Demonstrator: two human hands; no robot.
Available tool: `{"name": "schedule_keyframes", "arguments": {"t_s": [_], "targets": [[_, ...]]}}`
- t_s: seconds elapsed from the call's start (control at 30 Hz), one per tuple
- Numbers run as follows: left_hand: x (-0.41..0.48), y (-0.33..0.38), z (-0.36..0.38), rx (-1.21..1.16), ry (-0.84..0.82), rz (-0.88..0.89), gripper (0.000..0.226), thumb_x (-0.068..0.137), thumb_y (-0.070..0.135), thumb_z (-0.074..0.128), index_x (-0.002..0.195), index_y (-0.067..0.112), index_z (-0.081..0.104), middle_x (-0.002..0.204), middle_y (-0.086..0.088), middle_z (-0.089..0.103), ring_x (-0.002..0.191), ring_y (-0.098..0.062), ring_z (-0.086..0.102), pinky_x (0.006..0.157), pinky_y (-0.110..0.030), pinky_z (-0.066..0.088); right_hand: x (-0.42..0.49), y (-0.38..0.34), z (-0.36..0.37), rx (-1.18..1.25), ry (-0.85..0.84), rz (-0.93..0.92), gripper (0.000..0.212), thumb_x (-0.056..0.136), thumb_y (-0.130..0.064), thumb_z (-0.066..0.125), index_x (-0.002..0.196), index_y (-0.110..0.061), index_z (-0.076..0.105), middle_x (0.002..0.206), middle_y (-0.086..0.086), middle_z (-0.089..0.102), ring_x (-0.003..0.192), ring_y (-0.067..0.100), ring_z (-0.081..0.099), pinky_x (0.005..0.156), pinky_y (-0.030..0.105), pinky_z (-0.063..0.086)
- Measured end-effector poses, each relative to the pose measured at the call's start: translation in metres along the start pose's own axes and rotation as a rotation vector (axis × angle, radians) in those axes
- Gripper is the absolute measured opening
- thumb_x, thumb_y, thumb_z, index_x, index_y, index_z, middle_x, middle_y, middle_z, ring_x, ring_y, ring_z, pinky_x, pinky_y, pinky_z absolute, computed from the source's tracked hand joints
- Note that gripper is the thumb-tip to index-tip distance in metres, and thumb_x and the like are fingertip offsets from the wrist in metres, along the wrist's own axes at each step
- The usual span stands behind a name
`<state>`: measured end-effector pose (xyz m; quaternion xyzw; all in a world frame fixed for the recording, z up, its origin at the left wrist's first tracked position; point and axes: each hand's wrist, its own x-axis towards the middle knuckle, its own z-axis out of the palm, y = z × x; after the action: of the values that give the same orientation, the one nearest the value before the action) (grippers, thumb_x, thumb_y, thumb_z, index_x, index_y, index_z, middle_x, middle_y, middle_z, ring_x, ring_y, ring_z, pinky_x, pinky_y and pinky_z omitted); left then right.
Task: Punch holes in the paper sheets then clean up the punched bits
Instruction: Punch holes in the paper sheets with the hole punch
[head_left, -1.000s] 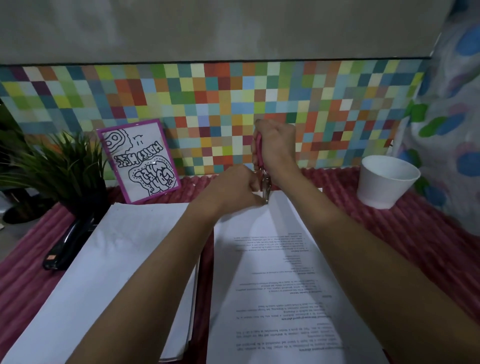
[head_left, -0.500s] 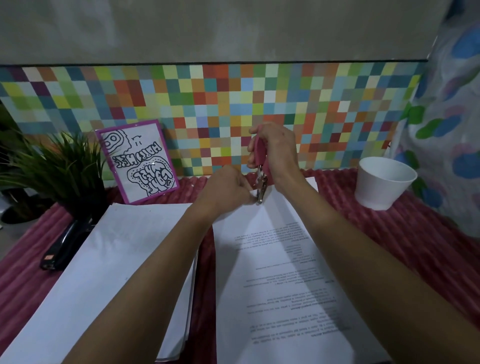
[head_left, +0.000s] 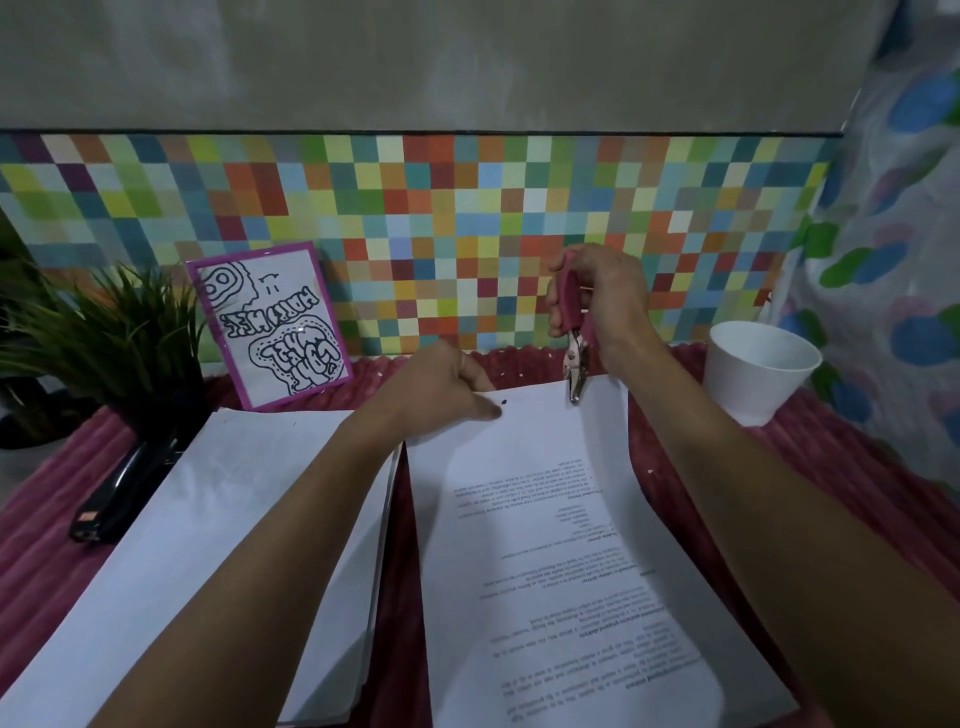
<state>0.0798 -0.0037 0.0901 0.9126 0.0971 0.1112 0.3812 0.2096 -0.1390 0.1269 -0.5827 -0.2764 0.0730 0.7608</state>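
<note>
Punching is under way: the right hand (head_left: 597, 306) grips the pink punch (head_left: 571, 332) at the far edge of the printed sheet (head_left: 545, 545), right of one hole (head_left: 504, 402). The left hand (head_left: 441, 389) presses the sheet flat. Next, squeeze squarely. Two stacks, one cup (head_left: 761, 369).

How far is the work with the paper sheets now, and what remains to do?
Done: one hole shows near the far edge of the printed sheet. In hand: the right hand holds the pink punch at that edge, while the left hand pins the sheet. Left: the blank stack on the left shows no holes, and white bits lie on the red cloth.
</note>
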Motion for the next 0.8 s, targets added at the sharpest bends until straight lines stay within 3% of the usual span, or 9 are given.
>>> {"name": "schedule_keyframes", "arguments": {"t_s": [0.37,0.5,0.7,0.8], "targets": [[0.008,0.0,-0.001,-0.031,-0.042,0.001,0.016,0.074,0.017,0.082,0.087,0.007,0.079,0.086,-0.003,0.075,0.077,-0.015,0.068,0.076,-0.034,0.055,0.003,-0.005,-0.009,0.042,-0.038,-0.001,0.022,0.074,-0.015,0.042,0.076,-0.001,0.06,0.058,0.017,0.054,0.043,0.025,0.047,0.044,0.031,0.044],[0.009,0.004,-0.003,-0.012,-0.061,0.015,0.014,0.075,0.015,0.082,0.087,0.009,0.08,0.083,-0.001,0.076,0.076,-0.015,0.068,0.076,-0.036,0.056,0.002,-0.01,-0.009,-0.028,-0.076,0.027,0.023,0.084,-0.009,0.04,0.079,-0.001,0.061,0.06,0.016,0.056,0.043,0.025,0.049,0.045,0.031,0.047],[0.009,0.0,-0.002,0.023,-0.066,0.002,0.012,0.073,0.016,0.083,0.084,0.012,0.08,0.081,-0.002,0.076,0.08,-0.023,0.071,0.078,-0.043,0.058,0.003,-0.013,-0.008,-0.191,-0.053,0.075,0.024,0.084,-0.002,0.039,0.082,0.0,0.063,0.06,0.016,0.057,0.042,0.025,0.049,0.048,0.034,0.048],[0.009,-0.004,-0.004,0.02,-0.074,-0.006,0.012,0.073,0.018,0.083,0.083,0.014,0.08,0.082,-0.002,0.076,0.079,-0.023,0.071,0.076,-0.04,0.058,0.002,-0.01,-0.01,-0.172,-0.042,0.056,0.023,0.079,-0.008,0.041,0.077,-0.003,0.064,0.058,0.014,0.057,0.042,0.025,0.049,0.048,0.034,0.047]]}}
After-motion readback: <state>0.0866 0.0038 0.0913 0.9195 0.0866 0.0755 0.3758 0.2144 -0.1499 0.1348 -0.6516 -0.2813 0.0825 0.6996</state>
